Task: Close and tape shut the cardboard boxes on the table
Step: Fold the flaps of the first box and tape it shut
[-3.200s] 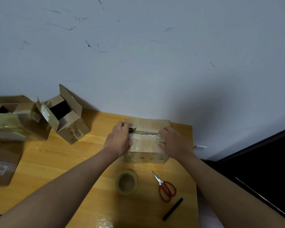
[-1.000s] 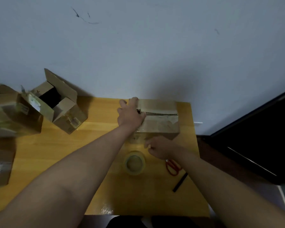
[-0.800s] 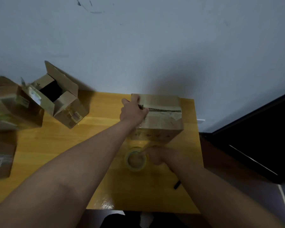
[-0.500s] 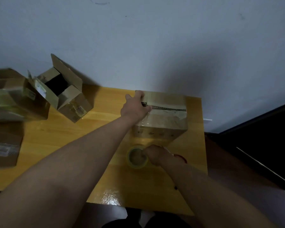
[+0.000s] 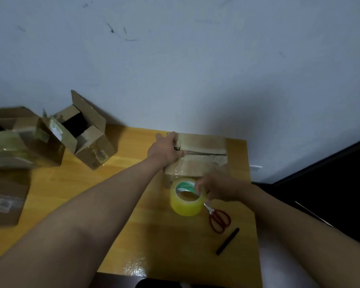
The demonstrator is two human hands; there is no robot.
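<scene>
Four cardboard boxes, one tape roll, one scissors, one pen.

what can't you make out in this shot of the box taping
Head view only:
- Inside of the closed brown cardboard box: flaps cover it.
- Fingertips of the right hand on the yellow roll of clear tape: motion blur; the loose tape end cannot be seen.
- Label print on the open cardboard boxes at left: too small and blurred.
- Tips of the red-handled scissors: hidden under that hand.
- Left hand palm: faces down onto the flap.
</scene>
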